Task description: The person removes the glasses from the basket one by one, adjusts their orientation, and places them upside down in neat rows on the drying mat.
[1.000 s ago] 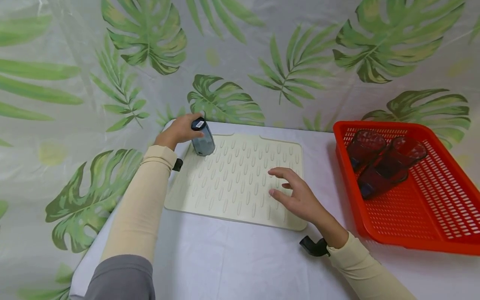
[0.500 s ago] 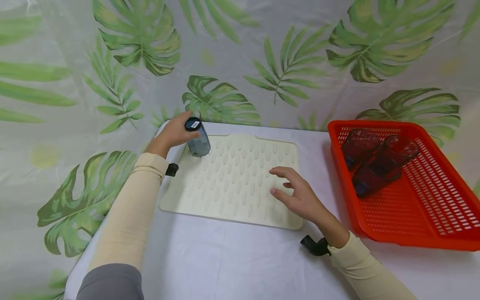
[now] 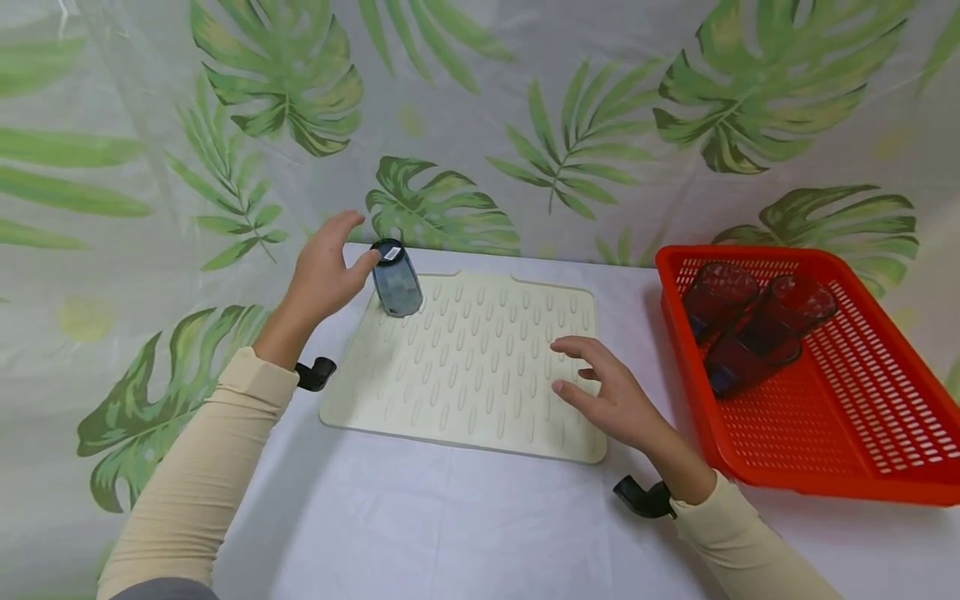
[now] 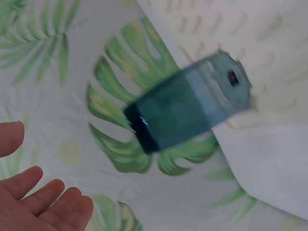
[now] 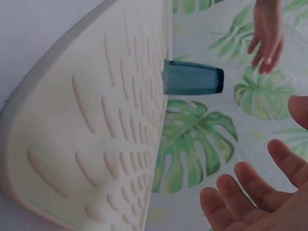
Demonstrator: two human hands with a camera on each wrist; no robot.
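Note:
A blue-tinted drinking glass (image 3: pixel 398 283) stands upside down on the far left corner of the cream drying mat (image 3: pixel 465 367), its dark base with a white label on top. My left hand (image 3: pixel 322 271) is just left of the glass, fingers spread, holding nothing. The left wrist view shows a gap between that hand (image 4: pixel 43 202) and the glass (image 4: pixel 187 103). Above the mat's right part hovers my right hand (image 3: pixel 611 396), its fingers loosely bent around nothing. From the right wrist, the glass (image 5: pixel 192 78) shows at the mat's far edge.
A red plastic basket (image 3: pixel 840 450) stands on the right of the white-covered table (image 3: pixel 450 517). Several tinted glasses (image 3: pixel 757 333) lean together in its left part. Behind the table hangs a leaf-patterned sheet (image 3: pixel 450 108).
My left hand has let go of the glass and drawn back to the left. The glass stays on the mat's corner. My right hand has barely moved.

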